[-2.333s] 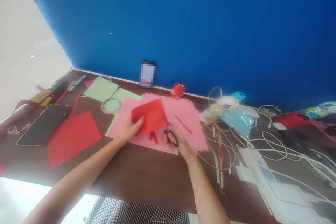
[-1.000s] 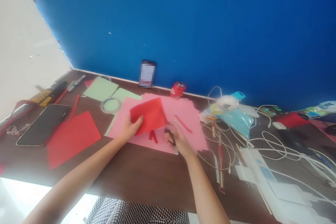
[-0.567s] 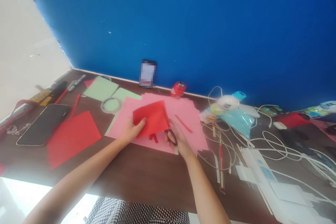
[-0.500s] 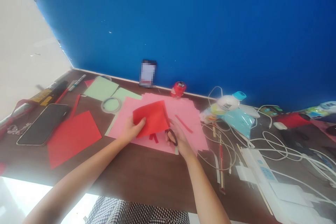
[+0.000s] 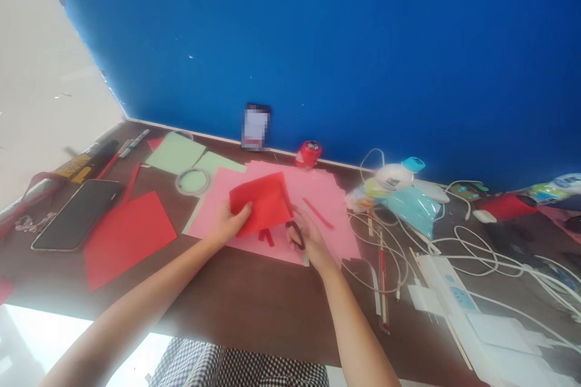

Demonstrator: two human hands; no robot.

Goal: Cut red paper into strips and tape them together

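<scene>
My left hand grips the left side of a folded piece of red paper, thumb on top. At the paper's lower right corner, my right hand is closed on a pair of scissors. Only the dark handle loops show; the blades are hidden behind the paper. Underneath spreads a stack of pink paper sheets. A thin red paper strip lies on it to the right, and short red scraps lie just below the held paper.
Left on the table are a red sheet, a phone, a tape roll and green sheets. Another phone leans on the blue wall near a red container. Tangled cables, a bottle and a power strip crowd the right.
Both hands, the red paper and the scissors stay almost in place. The scissor handles and right fingers have shifted only very slightly.
</scene>
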